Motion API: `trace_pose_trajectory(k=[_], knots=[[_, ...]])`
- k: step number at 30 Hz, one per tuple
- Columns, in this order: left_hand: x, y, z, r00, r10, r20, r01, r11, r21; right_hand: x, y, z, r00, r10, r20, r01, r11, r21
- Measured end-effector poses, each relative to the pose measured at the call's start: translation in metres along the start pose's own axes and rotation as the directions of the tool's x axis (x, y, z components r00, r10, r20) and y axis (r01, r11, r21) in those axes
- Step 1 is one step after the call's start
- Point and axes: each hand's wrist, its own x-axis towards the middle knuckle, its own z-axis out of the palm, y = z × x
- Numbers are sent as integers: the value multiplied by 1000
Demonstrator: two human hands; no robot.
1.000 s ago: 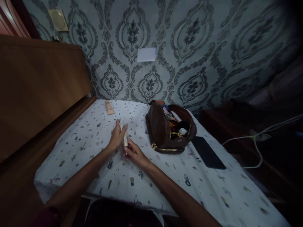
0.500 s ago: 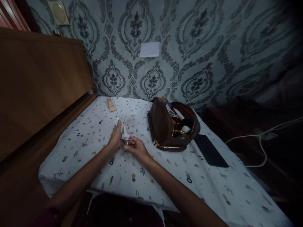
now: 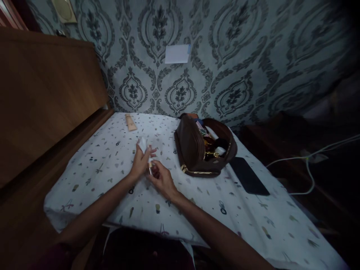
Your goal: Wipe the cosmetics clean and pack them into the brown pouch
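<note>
My left hand (image 3: 140, 162) is closed around a crumpled white tissue (image 3: 143, 144), which shows above its thumb. A few of its fingers stretch toward the right. Just beside it, my right hand (image 3: 163, 180) pinches a small clear bottle (image 3: 150, 169) with a gold-coloured band. The bottle's upper end meets the fingers of my left hand and is partly hidden there. Both hands are over the white patterned cloth (image 3: 112, 195). Beyond them lies a beige squeeze tube (image 3: 130, 123).
An open brown toiletry bag (image 3: 189, 146) holding several small items stands to the right. A flat black device (image 3: 249, 176) lies beside it. A wooden cabinet (image 3: 50, 90) borders the left, patterned wallpaper (image 3: 180, 90) the back. White cables (image 3: 309, 176) hang at right.
The tissue has shifted up and right in my left hand, whose fingers now reach across the bottle's top. My right hand stays close with the bottle. The view has tilted slightly.
</note>
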Motion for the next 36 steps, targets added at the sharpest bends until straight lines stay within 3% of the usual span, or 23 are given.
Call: trace_pose_trajectory(k=[4,7,10,13,17,21,24,27,30,33,36], knots=[[20,15,-5,988,-139,-64,120,963,-243,3,-3,-1,982,78,170,-132,932,338],[22,24,-10,971,-237,18,225,894,-387,3,-12,-6,907,147,394,-369,730,575],[19,26,-9,949,-302,88,303,800,-518,2,-19,-9,835,173,523,-519,565,642],[19,24,-7,956,-284,75,275,776,-568,2,-19,-7,841,211,499,-528,522,669],[24,25,-10,952,-305,19,248,736,-630,5,-11,0,893,292,343,-450,546,706],[16,27,-7,910,-413,42,342,689,-639,10,-7,-1,917,319,241,-387,558,734],[-1,22,1,896,-403,189,442,760,-476,13,-4,-5,929,335,158,-330,555,763],[-14,13,6,874,-346,341,450,841,-301,15,-1,-8,920,385,72,-295,561,774],[-15,9,2,883,-301,359,382,906,-180,15,0,-8,920,389,37,-290,617,731],[-8,12,-9,933,-218,288,224,974,12,16,-4,-11,928,372,29,-315,740,595],[-2,18,-19,944,-135,300,57,965,255,17,-10,-17,949,304,-88,-227,849,477]])
